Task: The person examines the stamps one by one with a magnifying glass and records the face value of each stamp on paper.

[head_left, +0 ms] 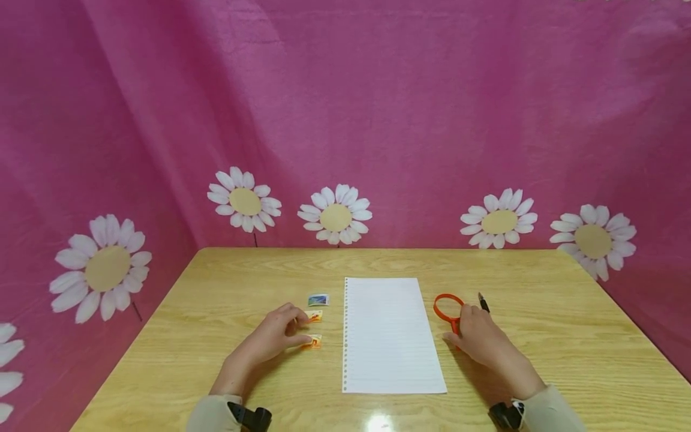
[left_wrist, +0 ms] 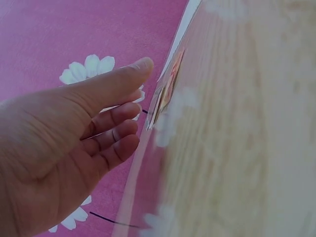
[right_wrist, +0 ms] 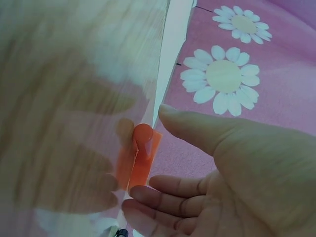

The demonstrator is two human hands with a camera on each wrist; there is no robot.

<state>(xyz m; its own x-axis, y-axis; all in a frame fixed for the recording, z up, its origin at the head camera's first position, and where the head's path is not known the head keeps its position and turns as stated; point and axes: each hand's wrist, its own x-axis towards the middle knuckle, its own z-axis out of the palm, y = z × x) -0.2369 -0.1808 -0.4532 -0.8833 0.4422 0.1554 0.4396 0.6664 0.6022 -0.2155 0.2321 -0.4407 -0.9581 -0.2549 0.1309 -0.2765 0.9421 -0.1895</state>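
Note:
My left hand [head_left: 270, 337] rests by two small yellow-orange stamp-like pieces, the upper one [head_left: 315, 316] and the lower one [head_left: 316, 341], thumb and fingers apart. A blue-green stamp-like piece [head_left: 318, 299] lies just beyond them. In the left wrist view the pieces [left_wrist: 170, 84] lie flat on the table beside the loosely bent fingers, with nothing gripped. Over the handle of a red-orange magnifying glass [head_left: 455, 325] is my right hand [head_left: 480, 339]. The right wrist view shows its thumb and fingers spread around the orange handle [right_wrist: 141, 168], which lies on the table.
A sheet of lined paper [head_left: 391, 336] with a punched left edge lies between the hands. Beyond the right hand is a black pen [head_left: 483, 302], partly hidden. The wooden table [head_left: 259, 270] meets a pink curtain [head_left: 345, 120] with daisies at the back.

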